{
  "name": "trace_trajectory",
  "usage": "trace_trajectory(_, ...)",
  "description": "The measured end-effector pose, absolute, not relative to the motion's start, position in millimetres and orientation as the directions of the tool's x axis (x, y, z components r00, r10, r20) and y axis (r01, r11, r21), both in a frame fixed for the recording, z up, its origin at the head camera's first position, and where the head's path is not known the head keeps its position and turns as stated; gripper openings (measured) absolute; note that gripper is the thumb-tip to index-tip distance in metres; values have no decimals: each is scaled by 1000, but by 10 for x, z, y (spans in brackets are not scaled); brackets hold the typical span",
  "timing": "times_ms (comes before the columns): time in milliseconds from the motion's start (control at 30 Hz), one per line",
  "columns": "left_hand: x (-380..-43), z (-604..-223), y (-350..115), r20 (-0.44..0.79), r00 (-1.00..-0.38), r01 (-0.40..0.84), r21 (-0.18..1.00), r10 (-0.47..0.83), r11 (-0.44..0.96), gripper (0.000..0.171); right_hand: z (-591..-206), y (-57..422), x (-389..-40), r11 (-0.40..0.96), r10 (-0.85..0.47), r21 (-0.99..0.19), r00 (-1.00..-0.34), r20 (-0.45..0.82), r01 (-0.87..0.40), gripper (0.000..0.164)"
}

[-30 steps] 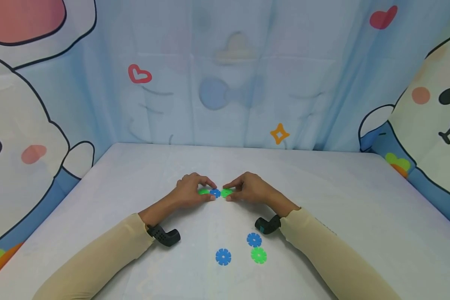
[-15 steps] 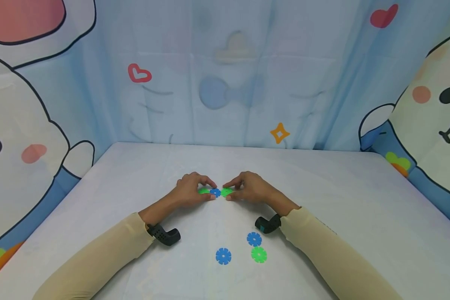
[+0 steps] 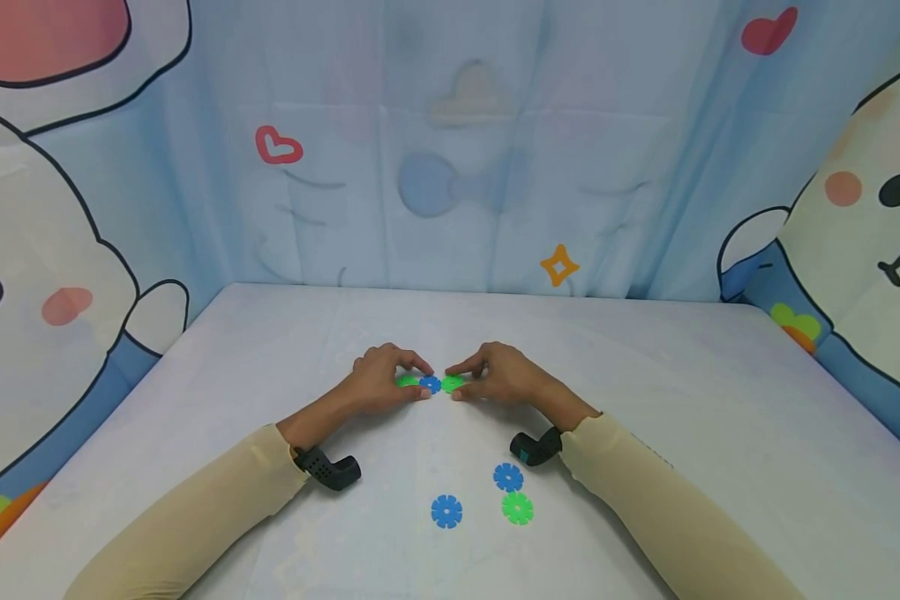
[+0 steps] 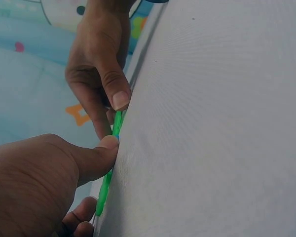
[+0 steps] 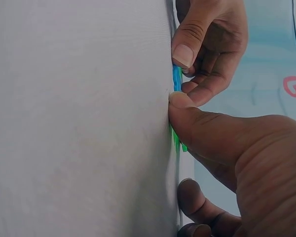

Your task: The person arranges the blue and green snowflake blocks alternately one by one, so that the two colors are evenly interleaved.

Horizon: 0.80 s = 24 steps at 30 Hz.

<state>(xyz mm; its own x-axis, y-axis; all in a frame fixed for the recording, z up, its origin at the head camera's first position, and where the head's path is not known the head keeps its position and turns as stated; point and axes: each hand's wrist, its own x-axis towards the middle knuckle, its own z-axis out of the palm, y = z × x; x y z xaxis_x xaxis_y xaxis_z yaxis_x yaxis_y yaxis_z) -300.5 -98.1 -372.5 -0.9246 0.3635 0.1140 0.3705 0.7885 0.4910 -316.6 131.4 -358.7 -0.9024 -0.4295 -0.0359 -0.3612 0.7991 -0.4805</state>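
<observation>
Near the middle of the table, a blue flower-shaped notched disc (image 3: 430, 385) lies in a row between two green ones. My left hand (image 3: 378, 382) pinches the blue disc by its edges with thumb and index finger. Under that palm shows part of one green notched disc (image 3: 407, 381). The other green notched disc (image 3: 453, 384) is pinched between thumb and index finger of my right hand (image 3: 506, 379). Both wrist views show the pieces edge-on, low at the table surface; whether their notches interlock cannot be told.
Closer to me lie a loose blue disc (image 3: 447, 512), another blue disc (image 3: 508, 477) and a green disc (image 3: 517, 508), the last two almost touching. The white-covered table (image 3: 307, 533) ends at a printed blue curtain (image 3: 450, 208). Black wrist cameras (image 3: 328, 471) hang beneath both wrists.
</observation>
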Motion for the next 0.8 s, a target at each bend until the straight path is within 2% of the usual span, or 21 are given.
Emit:
trace_trajectory(567, -2973, -3686, -991, 118, -922, 377, 503, 370, 778, 27, -3589, 1347, -3184, 789, -433, -498, -901, -36, -360, 42)
trace_trajectory(800, -2996, -3711, -982, 108, -925, 367, 505, 365, 781, 27, -3608, 1407, -3228, 738, -479, -539, -878, 6, -406, 34)
